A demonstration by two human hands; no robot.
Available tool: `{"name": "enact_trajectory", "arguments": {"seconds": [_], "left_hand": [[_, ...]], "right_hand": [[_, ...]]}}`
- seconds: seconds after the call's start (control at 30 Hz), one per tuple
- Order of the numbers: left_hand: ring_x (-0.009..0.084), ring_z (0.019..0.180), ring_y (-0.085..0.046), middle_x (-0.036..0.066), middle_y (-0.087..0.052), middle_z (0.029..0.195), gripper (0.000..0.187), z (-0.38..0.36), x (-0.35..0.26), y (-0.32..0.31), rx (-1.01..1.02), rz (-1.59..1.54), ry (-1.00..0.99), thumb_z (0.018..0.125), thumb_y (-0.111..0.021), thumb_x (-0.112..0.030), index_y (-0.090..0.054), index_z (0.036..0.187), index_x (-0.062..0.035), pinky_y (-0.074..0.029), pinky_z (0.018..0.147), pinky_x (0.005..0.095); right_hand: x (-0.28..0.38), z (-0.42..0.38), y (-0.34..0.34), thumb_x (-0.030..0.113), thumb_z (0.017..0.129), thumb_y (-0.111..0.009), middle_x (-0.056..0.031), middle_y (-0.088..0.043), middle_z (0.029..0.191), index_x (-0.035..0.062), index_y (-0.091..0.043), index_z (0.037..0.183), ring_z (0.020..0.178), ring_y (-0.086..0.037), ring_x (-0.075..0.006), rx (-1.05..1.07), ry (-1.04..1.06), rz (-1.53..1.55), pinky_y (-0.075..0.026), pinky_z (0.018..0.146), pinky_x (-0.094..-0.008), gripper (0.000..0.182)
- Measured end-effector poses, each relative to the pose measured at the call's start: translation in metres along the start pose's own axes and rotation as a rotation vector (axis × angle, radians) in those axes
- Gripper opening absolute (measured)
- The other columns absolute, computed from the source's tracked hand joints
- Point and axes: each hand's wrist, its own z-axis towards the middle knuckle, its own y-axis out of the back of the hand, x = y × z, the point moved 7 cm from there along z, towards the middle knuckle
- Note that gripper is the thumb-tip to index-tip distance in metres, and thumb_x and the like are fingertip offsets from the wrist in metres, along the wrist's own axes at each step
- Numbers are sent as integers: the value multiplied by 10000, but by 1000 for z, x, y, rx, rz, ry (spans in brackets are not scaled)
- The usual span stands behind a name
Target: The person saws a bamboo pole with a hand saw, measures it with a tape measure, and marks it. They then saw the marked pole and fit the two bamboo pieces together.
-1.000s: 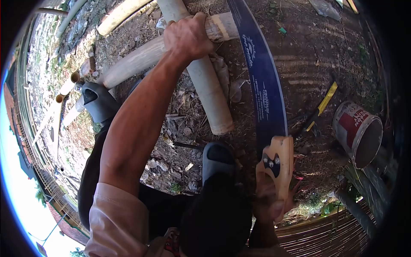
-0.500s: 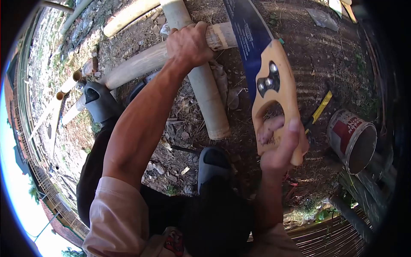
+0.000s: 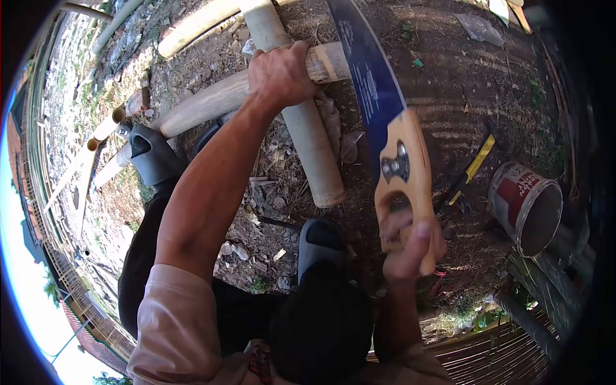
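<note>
My right hand (image 3: 414, 247) is wrapped round the wooden handle of a hand saw (image 3: 405, 154). The saw's blue blade points up and away, its edge against the right end of a bamboo pole (image 3: 212, 102). My left hand (image 3: 279, 74) grips this pole from above, a short way left of the blade. Beneath the pole, a thicker bamboo piece (image 3: 311, 154) lies crosswise on the ground and props it up. The pole's lower left end comes down beside my grey shoe (image 3: 152, 151).
To the right lie a yellow and black tool (image 3: 478, 160) and a tipped, dirty paint bucket (image 3: 523, 205). Another bamboo pole (image 3: 199, 27) is at the top left, with cut tubes (image 3: 106, 131) below it. A plastic scrap (image 3: 481, 29) lies at the upper right.
The saw and my right hand have drawn back toward me and slightly left. My left hand stays on the pole, which sits a little lower in view.
</note>
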Motion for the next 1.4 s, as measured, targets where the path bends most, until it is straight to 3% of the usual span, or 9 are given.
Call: {"name": "enact_trajectory", "arguments": {"seconds": [0.1,0.2,0.33,0.5,0.67,0.83,1.0,1.2,1.4], "left_hand": [[289,1117,-705,111,-746,1105,576,10,8,0,-23,-6,22,691,-865,-386,-682,1182,-148,-481,983,433],[288,1123,-700,90,-740,1122,518,-5,-2,-6,-144,6,-27,704,-836,-346,-686,1158,-147,-474,987,445],[287,1109,-702,87,-743,1093,483,-3,-2,2,-49,24,-8,685,-826,-324,-691,1113,-145,-454,997,456],[310,994,-738,111,-767,985,546,5,7,-7,-205,41,-57,660,-869,-418,-705,1119,-173,-477,937,474],[270,1126,-702,83,-759,1102,456,-3,-2,2,-68,18,-4,716,-801,-303,-701,1141,-169,-418,990,440],[269,1128,-700,81,-758,1105,486,2,2,-2,-60,41,21,708,-818,-312,-704,1162,-181,-416,997,438],[278,1060,-729,101,-772,1043,643,-3,1,-9,-250,63,-50,660,-872,-483,-699,1209,-197,-443,961,462],[299,1028,-735,110,-772,1011,662,-1,7,-12,-170,79,-35,670,-872,-533,-703,1219,-204,-441,983,486],[278,1054,-730,96,-782,1015,503,-3,6,-3,-219,56,-7,693,-817,-363,-726,1164,-212,-417,952,438]], "right_hand": [[-10,-84,61,497,1002,-464,-181,-616,727,-43,-557,922,629,-610,-276,-48,-19,-321,-579,694,-445,553],[-8,-27,20,364,1012,-502,-129,-537,595,-9,-565,772,588,-599,-218,-120,-103,229,-615,743,-377,448],[4,34,-28,385,1070,-435,-83,-505,607,13,-519,800,509,-497,-186,26,23,-70,-438,540,-324,467],[6,-74,31,336,978,-510,-90,-522,576,-15,-510,716,533,-558,-217,-242,114,64,-602,669,-408,438],[6,48,-33,305,1067,-460,-48,-522,596,35,-542,768,509,-519,-170,1,69,-69,-406,527,-328,412],[-12,-97,51,506,991,-478,-126,-570,665,15,-540,809,625,-582,-238,-206,85,-177,-501,623,-390,527],[-12,-3,2,434,1023,-498,-106,-539,618,9,-525,785,532,-528,-206,-61,-49,-41,-444,534,-383,488],[-1,-82,38,509,1031,-475,-137,-568,672,-27,-576,822,713,-619,-268,15,13,83,-587,901,-486,584],[-2,35,-25,344,1041,-466,-67,-490,598,-2,-513,785,542,-509,-179,-24,30,-76,-427,521,-328,432]]}}
